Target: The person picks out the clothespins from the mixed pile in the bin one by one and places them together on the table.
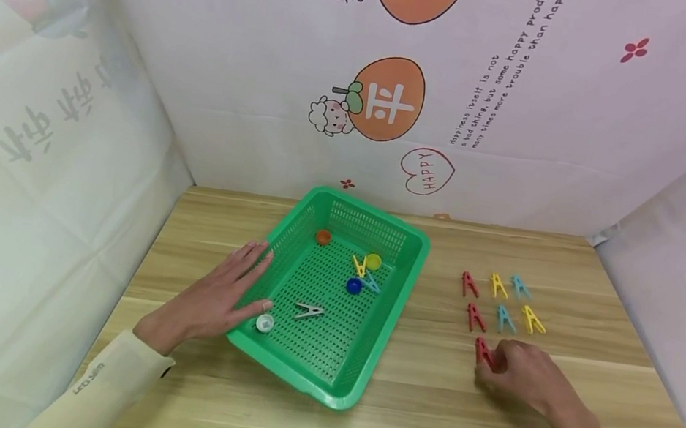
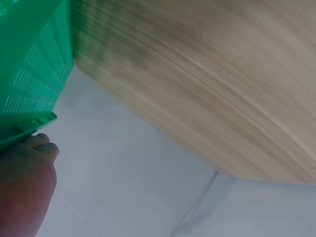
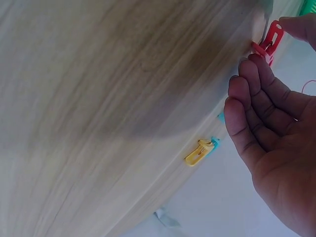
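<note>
Right hand is pinching a red plastic clothes peg against the wooden tabletop, setting it below two other red pegs as if lining up colour columns; bare wood is lying open beside it. Left hand, fingers straight, is pressing the rim of the green perforated plastic basket, seemingly steadying it.
</note>
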Action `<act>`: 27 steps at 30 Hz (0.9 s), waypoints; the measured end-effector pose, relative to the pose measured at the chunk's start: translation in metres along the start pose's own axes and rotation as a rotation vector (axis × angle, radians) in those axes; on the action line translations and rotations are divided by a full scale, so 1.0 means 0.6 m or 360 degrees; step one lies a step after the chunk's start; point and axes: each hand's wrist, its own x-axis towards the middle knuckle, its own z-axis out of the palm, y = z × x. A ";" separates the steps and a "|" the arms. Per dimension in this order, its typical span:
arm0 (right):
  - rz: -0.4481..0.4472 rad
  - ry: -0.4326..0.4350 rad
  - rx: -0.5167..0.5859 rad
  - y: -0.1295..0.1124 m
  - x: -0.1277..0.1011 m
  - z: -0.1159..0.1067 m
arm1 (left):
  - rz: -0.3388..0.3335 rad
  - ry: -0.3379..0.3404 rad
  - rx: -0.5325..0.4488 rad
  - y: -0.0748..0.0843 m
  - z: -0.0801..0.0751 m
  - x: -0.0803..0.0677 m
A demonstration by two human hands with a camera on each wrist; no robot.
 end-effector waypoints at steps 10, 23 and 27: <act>-0.0047 0.0095 -0.0057 0.006 -0.001 -0.007 | -0.0009 0.0004 0.0004 -0.002 0.007 -0.002; -0.0221 0.0220 -0.0121 -0.019 0.031 -0.084 | 0.0001 -0.0001 -0.0014 -0.003 0.005 0.000; -0.0294 0.0255 -0.0184 -0.046 0.053 -0.113 | -0.0001 -0.0008 -0.0019 -0.002 0.003 0.000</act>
